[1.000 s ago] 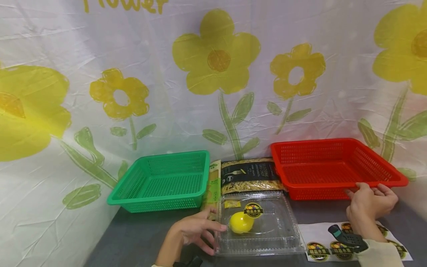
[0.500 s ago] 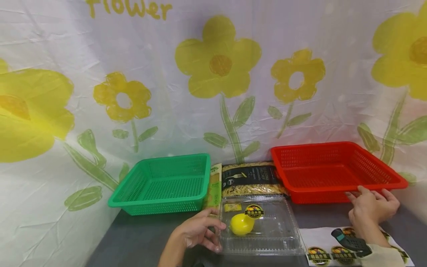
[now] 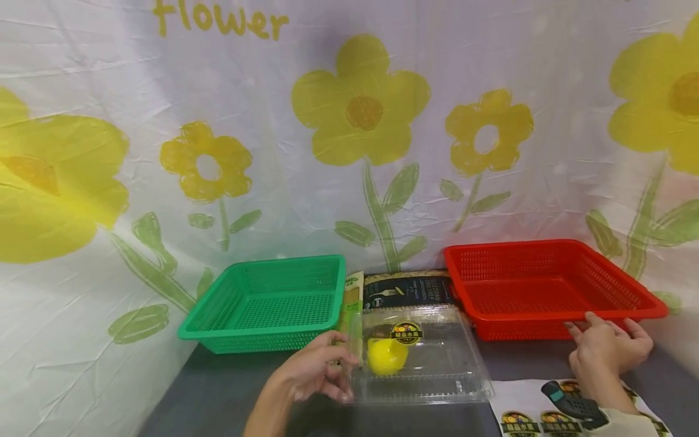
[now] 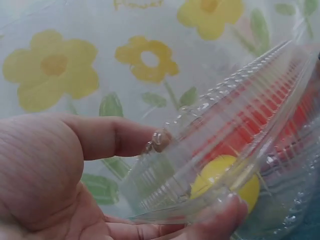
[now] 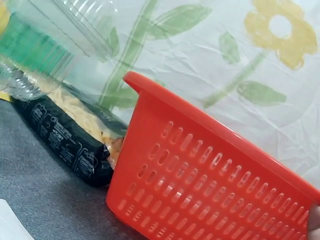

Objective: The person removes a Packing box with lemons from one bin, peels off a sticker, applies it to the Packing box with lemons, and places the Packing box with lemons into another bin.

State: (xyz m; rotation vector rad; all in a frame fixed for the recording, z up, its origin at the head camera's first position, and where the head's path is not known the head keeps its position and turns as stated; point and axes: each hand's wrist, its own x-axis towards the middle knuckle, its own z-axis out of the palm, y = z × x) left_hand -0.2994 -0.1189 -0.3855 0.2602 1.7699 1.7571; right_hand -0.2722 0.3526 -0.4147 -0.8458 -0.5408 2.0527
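My left hand grips the left edge of a clear plastic clamshell box. Through the plastic shows a yellow lemon, near the box's left end. A round-topped fruit sticker is on the lid. In the left wrist view the box appears tilted, its thumb and fingers on either side of the edge. My right hand holds the front rim of a red plastic basket; in the right wrist view just a fingertip shows against the basket's side.
A green basket stands at the left. Behind the box lie a dark pasta bag and a green-and-tan packet. A sheet of fruit stickers lies under the right forearm. A flower-printed cloth hangs behind.
My left hand has raised the clamshell box off the table and shifted it slightly left, lemon inside. My right hand stays at the red basket's rim. The head view has tipped upward.
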